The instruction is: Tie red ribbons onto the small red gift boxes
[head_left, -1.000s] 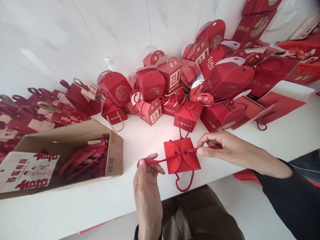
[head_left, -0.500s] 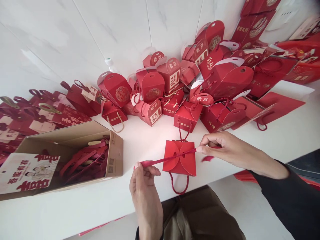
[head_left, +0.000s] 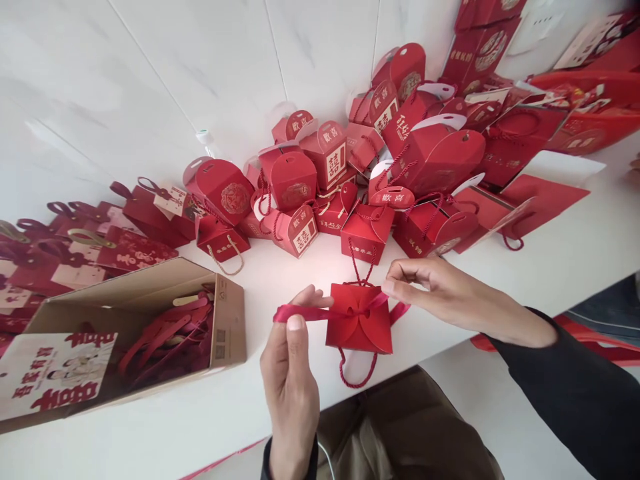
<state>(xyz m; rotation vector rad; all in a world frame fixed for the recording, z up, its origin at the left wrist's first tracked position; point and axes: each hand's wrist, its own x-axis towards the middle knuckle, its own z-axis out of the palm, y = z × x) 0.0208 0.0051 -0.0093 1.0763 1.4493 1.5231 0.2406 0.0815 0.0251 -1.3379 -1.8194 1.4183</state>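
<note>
A small red gift box (head_left: pixel 359 333) with overlapping petal flaps sits on the white table. Twisted cord handles stick out at its back and front. Through the two holes in its flaps runs a red ribbon (head_left: pixel 315 313). My left hand (head_left: pixel 293 373) pinches the ribbon's left part between thumb and forefinger, its other fingers extended toward the box. At the box's upper right, my right hand (head_left: pixel 425 287) pinches the ribbon's other part, and a loose end hangs below the fingers.
An open cardboard box (head_left: pixel 230 327) holding ribbon strips stands on the left. Bags with loop handles (head_left: pixel 140 213) line up behind it. Many red gift boxes (head_left: pixel 300 190) are heaped along the wall. At the far right is a red basin (head_left: pixel 600 123).
The ribbon has gone from a taut slanting line to slacker on the left. My right hand has come slightly left, and my left hand has turned with its fingers raised. The view has shifted a little.
</note>
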